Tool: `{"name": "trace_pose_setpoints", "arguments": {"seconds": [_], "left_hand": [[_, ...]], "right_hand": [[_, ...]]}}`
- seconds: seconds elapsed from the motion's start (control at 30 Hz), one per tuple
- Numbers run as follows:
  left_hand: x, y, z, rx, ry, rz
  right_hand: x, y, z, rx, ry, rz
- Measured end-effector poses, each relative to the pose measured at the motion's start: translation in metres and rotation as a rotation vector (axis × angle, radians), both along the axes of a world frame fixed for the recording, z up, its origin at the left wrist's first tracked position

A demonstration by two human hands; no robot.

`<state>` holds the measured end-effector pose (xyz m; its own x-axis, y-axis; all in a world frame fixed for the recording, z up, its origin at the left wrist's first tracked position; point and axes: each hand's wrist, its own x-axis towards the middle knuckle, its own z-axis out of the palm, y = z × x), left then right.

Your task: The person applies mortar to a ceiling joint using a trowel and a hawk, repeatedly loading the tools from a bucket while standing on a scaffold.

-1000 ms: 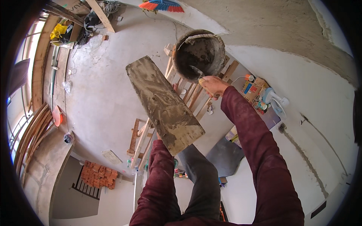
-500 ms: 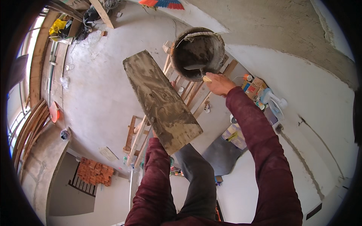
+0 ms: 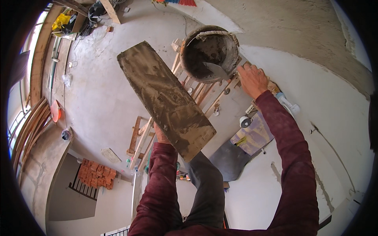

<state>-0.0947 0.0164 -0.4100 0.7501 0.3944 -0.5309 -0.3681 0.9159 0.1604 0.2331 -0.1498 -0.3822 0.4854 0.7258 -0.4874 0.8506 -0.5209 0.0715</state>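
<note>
Mortar-smeared board (image 3: 165,100) supported from beneath by left hand (image 3: 160,135), its finger closure mostly hidden, trowel (image 3: 214,70) held in curled right hand (image 3: 253,81), blade seen at mouth of bucket (image 3: 232,53)

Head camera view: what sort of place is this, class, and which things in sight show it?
Probably a building interior under construction or renovation. The signs are the long board smeared with wet-looking grey-brown mix, the bucket coated with similar material, and the stacked red bricks.

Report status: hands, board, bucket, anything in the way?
Left hand supporting mortar-smeared board from below, grip hidden. Right hand gripping trowel, blade over mouth of bucket. Possible snag: near rim under blade.
</note>
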Motion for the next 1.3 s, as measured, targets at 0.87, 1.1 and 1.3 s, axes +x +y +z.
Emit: {"name": "trace_pose_setpoints", "arguments": {"seconds": [0.87, 1.1, 1.3], "left_hand": [[0.045, 0.024, 0.035, -0.167, 0.030, 0.078], [0.024, 0.043, 0.032, -0.066, 0.184, 0.070], [0.026, 0.062, 0.035, 0.027, 0.245, -0.021]], "right_hand": [[-0.010, 0.000, -0.063, 0.112, 0.262, -0.314], [-0.039, -0.020, -0.090, 0.135, 0.342, -0.503], [-0.085, -0.045, -0.125, 0.365, 0.444, -0.724]]}}
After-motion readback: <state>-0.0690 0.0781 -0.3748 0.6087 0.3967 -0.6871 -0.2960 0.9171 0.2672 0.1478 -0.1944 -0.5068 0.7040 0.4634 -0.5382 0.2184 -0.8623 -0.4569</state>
